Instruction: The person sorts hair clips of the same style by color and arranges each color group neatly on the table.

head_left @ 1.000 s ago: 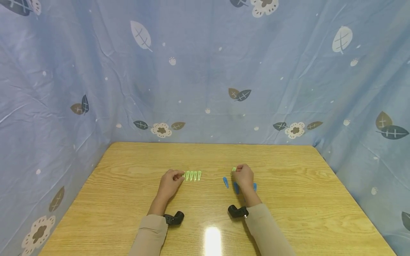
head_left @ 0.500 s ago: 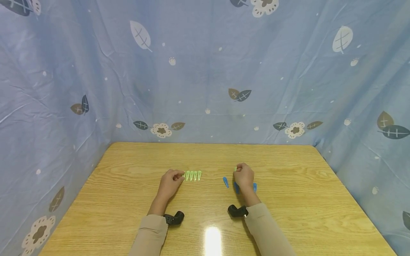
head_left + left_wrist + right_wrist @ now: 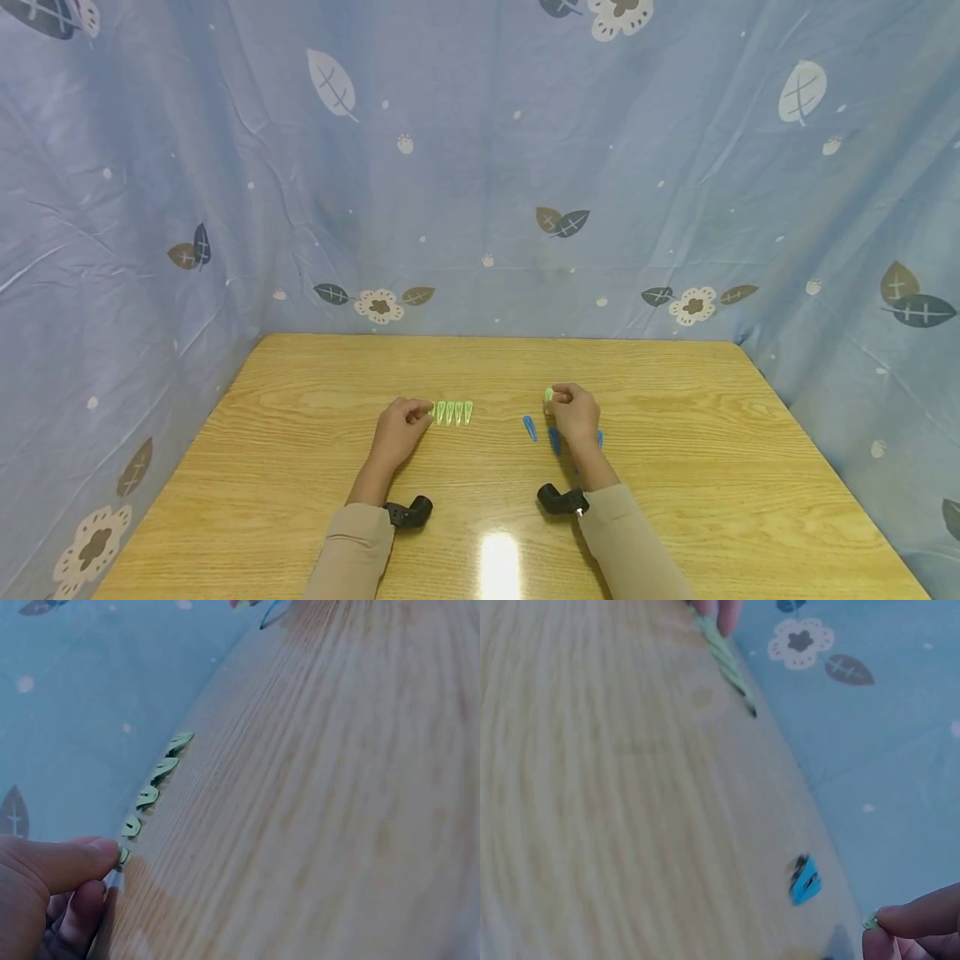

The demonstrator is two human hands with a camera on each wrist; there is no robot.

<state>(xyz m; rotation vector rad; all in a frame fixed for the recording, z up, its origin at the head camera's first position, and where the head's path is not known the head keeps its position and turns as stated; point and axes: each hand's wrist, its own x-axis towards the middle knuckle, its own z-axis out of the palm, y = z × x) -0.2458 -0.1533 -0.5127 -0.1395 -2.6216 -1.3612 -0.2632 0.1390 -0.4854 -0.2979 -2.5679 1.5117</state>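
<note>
Several light-green snap hair clips [image 3: 459, 413] lie side by side in a row left of the table's middle. At the row's left end my left hand [image 3: 401, 430] has its thumb and forefinger on the last clip [image 3: 124, 856], pinching it; the fingertips partly hide it. My right hand [image 3: 574, 413] holds another green hair clip [image 3: 549, 395] between thumb and forefinger, to the right of the row. The right wrist view shows only the end of that held clip [image 3: 870, 921] past the fingertips.
Blue hair clips lie around the right hand: one [image 3: 530, 427] to its left, another [image 3: 554, 441] beside the wrist, and one [image 3: 600, 438] partly hidden on the right. Behind the wooden table [image 3: 315, 367] hangs a blue patterned curtain [image 3: 480, 167].
My right hand has shifted slightly to the right, and the green hair clip in its fingers has turned, showing more than half a second ago. The left hand stays in place.
</note>
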